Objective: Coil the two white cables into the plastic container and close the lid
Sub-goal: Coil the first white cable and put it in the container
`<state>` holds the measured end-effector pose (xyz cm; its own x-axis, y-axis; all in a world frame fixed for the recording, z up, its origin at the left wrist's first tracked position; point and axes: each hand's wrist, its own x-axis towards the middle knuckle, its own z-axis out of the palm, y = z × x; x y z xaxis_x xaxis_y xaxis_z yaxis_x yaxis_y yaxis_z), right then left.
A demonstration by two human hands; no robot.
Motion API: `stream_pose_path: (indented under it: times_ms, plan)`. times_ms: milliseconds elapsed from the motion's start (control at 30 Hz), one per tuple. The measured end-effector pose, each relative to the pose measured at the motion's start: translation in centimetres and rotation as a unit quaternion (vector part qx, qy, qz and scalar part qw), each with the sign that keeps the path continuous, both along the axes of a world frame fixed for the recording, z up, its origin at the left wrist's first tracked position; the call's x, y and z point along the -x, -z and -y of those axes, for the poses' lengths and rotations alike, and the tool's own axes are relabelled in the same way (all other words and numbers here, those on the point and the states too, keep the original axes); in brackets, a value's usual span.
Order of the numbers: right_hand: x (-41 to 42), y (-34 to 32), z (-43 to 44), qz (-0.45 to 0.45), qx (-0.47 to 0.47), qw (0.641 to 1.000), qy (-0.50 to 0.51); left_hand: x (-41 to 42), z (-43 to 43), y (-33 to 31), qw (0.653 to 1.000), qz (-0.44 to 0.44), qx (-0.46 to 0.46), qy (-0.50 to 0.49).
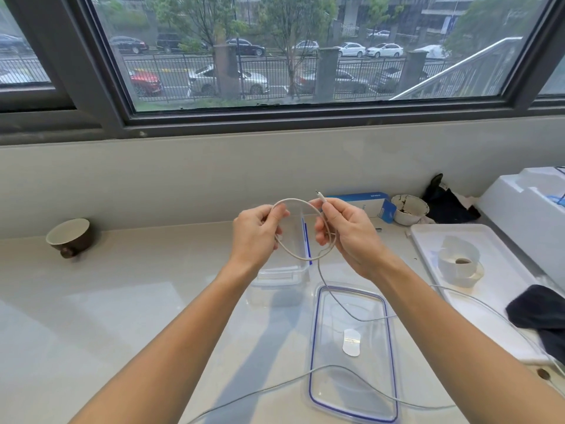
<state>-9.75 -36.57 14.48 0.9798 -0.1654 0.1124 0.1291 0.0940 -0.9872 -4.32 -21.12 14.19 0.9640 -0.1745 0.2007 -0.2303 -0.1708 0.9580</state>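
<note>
White cable loop (pixel 294 199) above container (pixel 282 273)

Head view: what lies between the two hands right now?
In the head view, a loop of white cable spans from the left hand to the right hand; the open plastic container shows through the gap.

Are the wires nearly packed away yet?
Just started. Done: the clear, blue-rimmed plastic lid lies off on the counter. In hand: left hand and right hand hold one loop of a thin white cable. Still to do: its tail trails over the lid; the clear plastic container looks unfilled and unclosed.
</note>
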Motion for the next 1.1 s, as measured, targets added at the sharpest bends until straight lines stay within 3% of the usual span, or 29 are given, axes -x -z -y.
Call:
stream_pose_path:
  times_ms: [433, 533, 667, 800, 967, 1100]
  plan:
    - [-0.2, -1.9, 0.6, -0.036, 0.007, 0.999, -0.011, 2.2, 0.5, 3.3, 0.969, -0.142, 0.166, 0.113]
    - [-0.2, -2.4, 0.8, -0.035, -0.017, 0.999, -0.003, 3.2, 1.0, 5.6, 0.975, -0.121, 0.086, 0.167]
    - [-0.1, -3.2, 1.3, -0.036, -0.015, 0.999, -0.004, 4.0, 2.4, 7.3, 0.950, -0.148, -0.015, 0.276]
    - [0.1, -3.8, 2.4, -0.036, -0.037, 0.999, -0.004, 4.8, 3.8, 7.8, 0.922, -0.205, -0.023, 0.327]
    - [0.2, -4.2, 4.6, -0.035, -0.052, 0.998, 0.026, 4.6, 3.3, 9.7, 0.911, -0.224, -0.074, 0.337]
    - [0.2, -3.6, 6.2, -0.044, -0.035, 0.997, 0.055, 3.6, 1.6, 9.6, 0.909, -0.244, -0.043, 0.334]
